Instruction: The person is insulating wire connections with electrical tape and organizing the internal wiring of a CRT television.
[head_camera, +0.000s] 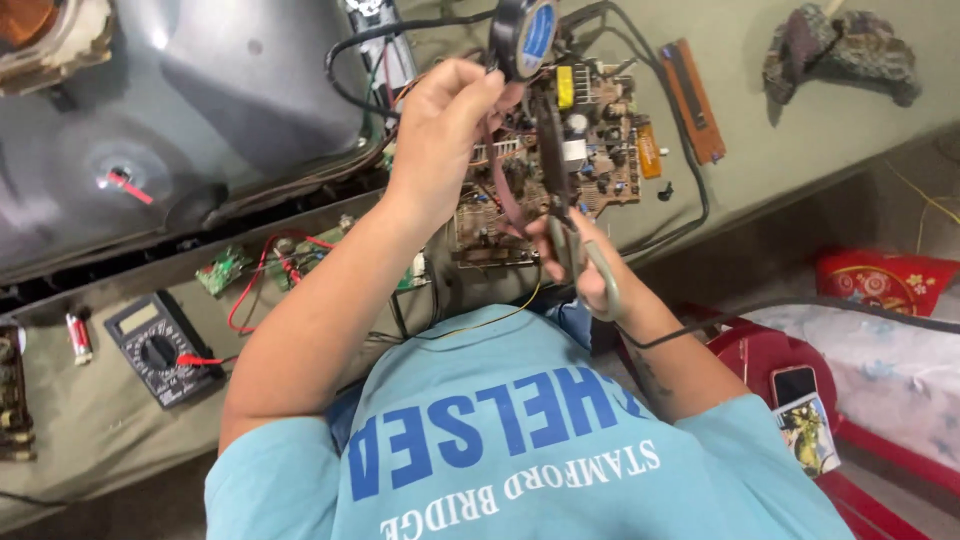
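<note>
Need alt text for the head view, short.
Seen from above, a person's left hand holds up a roll of black tape while the right hand works scissors on its strip, over a circuit board on a green bench; a multimeter lies left.

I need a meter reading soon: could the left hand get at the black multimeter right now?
Probably not at once: the left hand is raised, gripping the tape roll. The multimeter lies uncovered on the bench beside that forearm, so the path itself looks free.
</note>
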